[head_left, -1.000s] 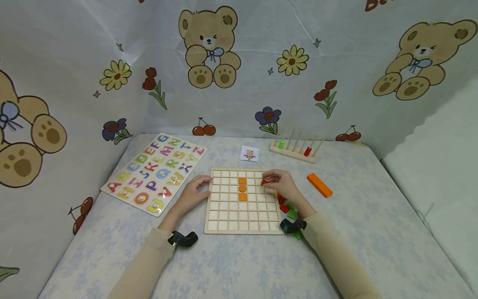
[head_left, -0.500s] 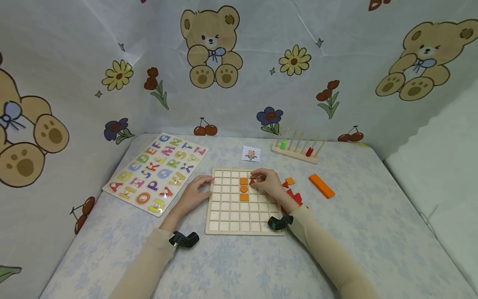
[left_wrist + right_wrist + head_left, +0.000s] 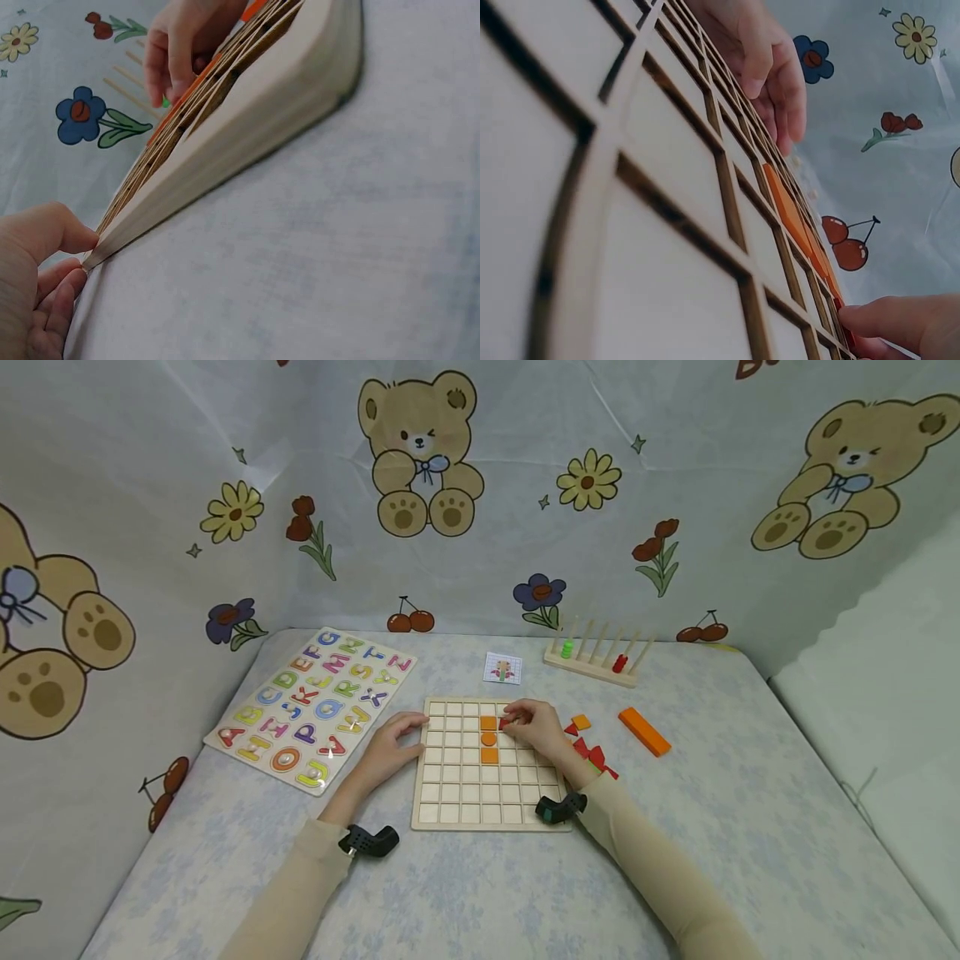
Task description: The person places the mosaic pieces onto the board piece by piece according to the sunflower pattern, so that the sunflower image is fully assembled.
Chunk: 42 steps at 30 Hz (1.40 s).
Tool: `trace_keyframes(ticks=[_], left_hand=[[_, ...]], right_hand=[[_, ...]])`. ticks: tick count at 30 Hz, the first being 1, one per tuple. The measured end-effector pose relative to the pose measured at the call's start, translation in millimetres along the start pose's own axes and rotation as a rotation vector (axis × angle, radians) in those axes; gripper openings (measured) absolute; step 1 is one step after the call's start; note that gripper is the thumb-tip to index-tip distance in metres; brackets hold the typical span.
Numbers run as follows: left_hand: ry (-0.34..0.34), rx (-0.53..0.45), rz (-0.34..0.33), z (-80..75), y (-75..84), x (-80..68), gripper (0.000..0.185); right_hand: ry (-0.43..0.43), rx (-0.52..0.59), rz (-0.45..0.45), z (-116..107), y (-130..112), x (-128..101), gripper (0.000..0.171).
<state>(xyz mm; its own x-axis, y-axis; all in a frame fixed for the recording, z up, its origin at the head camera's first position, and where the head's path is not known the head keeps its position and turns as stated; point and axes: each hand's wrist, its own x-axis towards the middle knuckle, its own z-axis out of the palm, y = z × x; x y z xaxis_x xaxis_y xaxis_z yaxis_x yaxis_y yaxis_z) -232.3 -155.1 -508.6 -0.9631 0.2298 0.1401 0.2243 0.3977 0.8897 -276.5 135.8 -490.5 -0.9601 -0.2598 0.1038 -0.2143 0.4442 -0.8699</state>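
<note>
A wooden grid board (image 3: pixel 468 818) lies on the table, holding two orange square tiles (image 3: pixel 489 756) with an orange round tile (image 3: pixel 488 739) between them. My right hand (image 3: pixel 536 727) pinches a small red tile (image 3: pixel 503 724), which looks triangular, just right of the upper orange square. In the right wrist view, the right thumb (image 3: pixel 889 319) presses the red tile (image 3: pixel 844 322) at the grid, and the hand covers part of it. With fingers extended, my left hand (image 3: pixel 386 749) rests at the board's left edge; its thumb and fingers touch the wood in the left wrist view.
Loose red tiles (image 3: pixel 596 756), an orange tile (image 3: pixel 581 722) and some green lie right of the board, partly behind my right arm. Beyond are an orange bar (image 3: pixel 644 732), a pegged rack (image 3: pixel 588 669) and a pattern card (image 3: pixel 502 668). An alphabet board (image 3: pixel 300 710) lies left.
My right hand has moved left across the board with the red tile, from the right-hand columns to beside the upper orange square. The left hand stays at the board's edge.
</note>
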Motion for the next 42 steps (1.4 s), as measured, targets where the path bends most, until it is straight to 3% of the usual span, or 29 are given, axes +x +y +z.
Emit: trace_keyframes(ticks=[11, 21, 29, 34, 38, 42], left_hand=[[-0.001, -0.004, 0.000, 0.1, -1.5, 0.7, 0.044], [0.005, 0.013, -0.002, -0.9, 0.2, 0.3, 0.044], [0.004, 0.019, -0.002, 0.4, 2.4, 0.5, 0.045], [0.001, 0.009, -0.011, -0.4, 1.8, 0.5, 0.044], [0.003, 0.001, -0.011, -1.0, 0.8, 0.3, 0.044], [0.000, 0.006, -0.009, -0.2, 1.2, 0.5, 0.044]], right_hand=[[0.056, -0.050, -0.028, 4, -3, -2, 0.021], [0.044, -0.047, -0.046, 1, -4, -5, 0.021], [0.061, -0.087, -0.009, -43, 6, -18, 0.026], [0.001, -0.168, 0.068, -74, 24, -30, 0.031], [-0.036, -0.175, 0.127, -87, 35, -35, 0.037], [-0.028, -0.148, 0.116, -93, 39, -38, 0.040]])
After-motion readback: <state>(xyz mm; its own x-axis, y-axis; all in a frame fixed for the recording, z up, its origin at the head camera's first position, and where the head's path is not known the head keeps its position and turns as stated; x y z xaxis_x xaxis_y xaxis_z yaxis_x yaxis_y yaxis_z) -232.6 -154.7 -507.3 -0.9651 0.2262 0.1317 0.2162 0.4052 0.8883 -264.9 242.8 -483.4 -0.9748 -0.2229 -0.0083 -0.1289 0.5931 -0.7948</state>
